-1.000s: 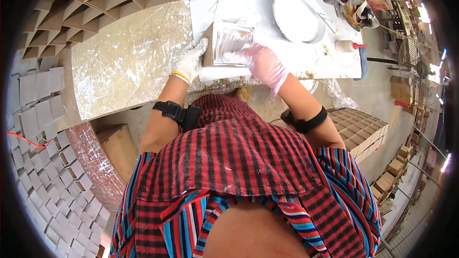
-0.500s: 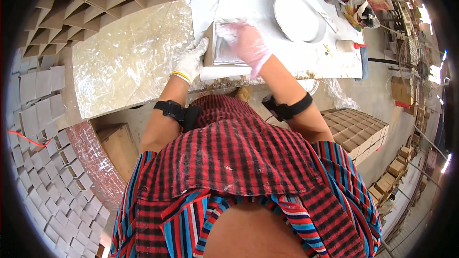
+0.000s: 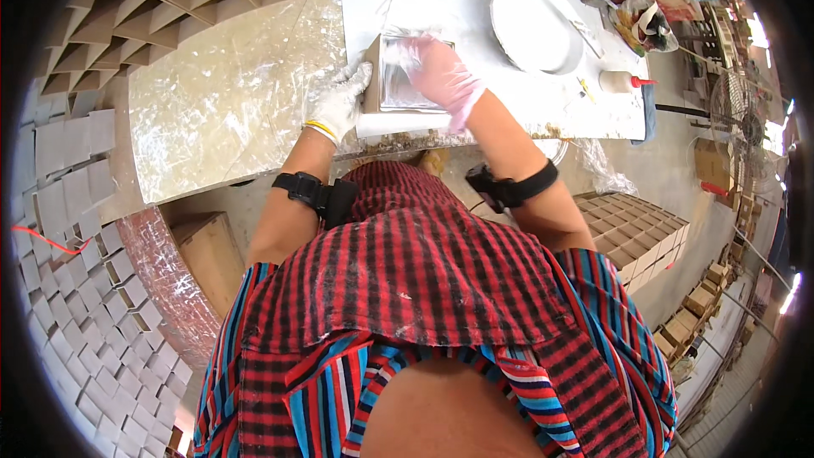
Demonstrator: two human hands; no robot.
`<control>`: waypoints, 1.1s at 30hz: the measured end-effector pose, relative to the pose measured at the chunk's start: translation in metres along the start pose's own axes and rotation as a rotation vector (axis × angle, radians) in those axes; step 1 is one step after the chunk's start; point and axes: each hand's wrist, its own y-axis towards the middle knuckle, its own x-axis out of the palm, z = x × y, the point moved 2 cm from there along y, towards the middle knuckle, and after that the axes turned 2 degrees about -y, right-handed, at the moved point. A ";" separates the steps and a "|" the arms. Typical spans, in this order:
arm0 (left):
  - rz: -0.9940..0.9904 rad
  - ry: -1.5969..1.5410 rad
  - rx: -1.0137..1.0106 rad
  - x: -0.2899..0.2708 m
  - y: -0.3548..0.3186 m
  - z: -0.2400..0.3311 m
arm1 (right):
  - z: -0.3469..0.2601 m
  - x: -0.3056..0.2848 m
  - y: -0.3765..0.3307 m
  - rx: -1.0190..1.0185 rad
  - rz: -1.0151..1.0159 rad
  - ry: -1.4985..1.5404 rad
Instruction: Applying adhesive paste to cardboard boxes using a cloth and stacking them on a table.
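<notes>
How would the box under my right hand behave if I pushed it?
The brown-sided box would probably slide rather than roll, given its flat sides and square corners. Its straight, unsagging edges suggest fairly stiff walls.

bright | glare from lamp (image 3: 792,293) at right rim | white sheet (image 3: 526,110) washed out | right hand (image 3: 437,72) blurred | edges bent

Grey boxes (image 3: 102,131) and a red strip (image 3: 52,243) far left; gridded brown carton (image 3: 636,225) and fan (image 3: 746,123) at right
</notes>
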 end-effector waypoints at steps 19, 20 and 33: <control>-0.093 -0.050 -0.011 -0.005 0.006 -0.003 | -0.018 -0.004 -0.033 -0.046 -0.308 -0.256; -0.096 -0.050 -0.008 -0.006 0.006 -0.003 | -0.018 -0.005 -0.033 -0.079 -0.322 -0.272; 0.024 -0.019 -0.032 0.004 -0.006 0.005 | -0.019 0.010 -0.024 -0.222 -0.206 -0.085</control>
